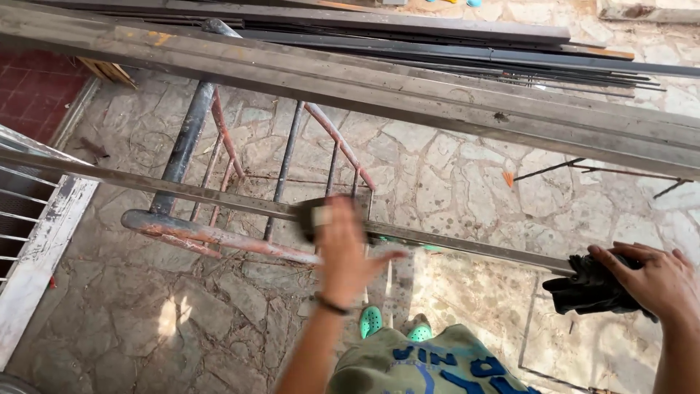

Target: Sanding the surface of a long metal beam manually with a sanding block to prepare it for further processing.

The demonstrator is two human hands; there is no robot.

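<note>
My left hand presses a dark pad against the thin steel bar, fingers spread loosely over it, while my right hand clamps a black cloth around the same bar's end. Beyond my left hand stands a rusty painted rack; farther off a heavy steel beam crosses the stone floor.

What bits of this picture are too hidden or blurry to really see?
- Dark block on the metal bar, head view: the left hand is motion-blurred and covers most of it, so its kind is unclear.
- Bar's right end: hidden under the black cloth gripped by the right hand.
- Rusty rack: its far side is hidden behind the big steel beam.
- Green shoes: partly hidden by the person's shirt.
</note>
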